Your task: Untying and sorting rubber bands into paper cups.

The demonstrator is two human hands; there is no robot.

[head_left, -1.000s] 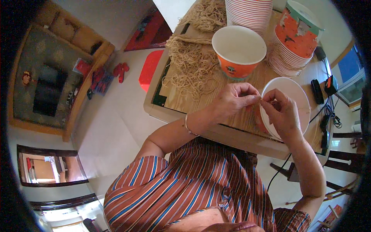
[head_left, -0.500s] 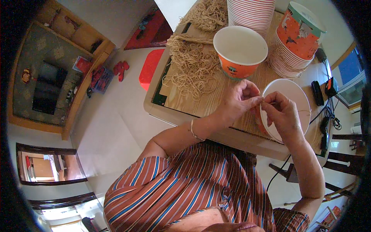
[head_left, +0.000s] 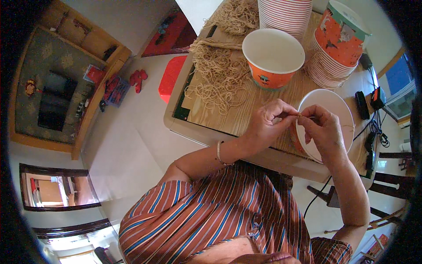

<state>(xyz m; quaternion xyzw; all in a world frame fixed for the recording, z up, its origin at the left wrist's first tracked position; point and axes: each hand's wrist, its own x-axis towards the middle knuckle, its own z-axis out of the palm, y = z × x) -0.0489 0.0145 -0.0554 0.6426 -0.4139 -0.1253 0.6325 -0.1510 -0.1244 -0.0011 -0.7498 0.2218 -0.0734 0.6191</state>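
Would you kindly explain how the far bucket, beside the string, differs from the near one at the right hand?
The far bucket shows its orange front and green base; the near bucket shows mostly its white inside, with a strip of orange wall. The far bucket is fully in view beside the tan string; the near bucket is partly hidden by the right hand. Both have open mouths and white insides.

One head-worn fisheye view (wide, dark at the rim), steeply downward, close over the tabletop (head_left: 237, 116).
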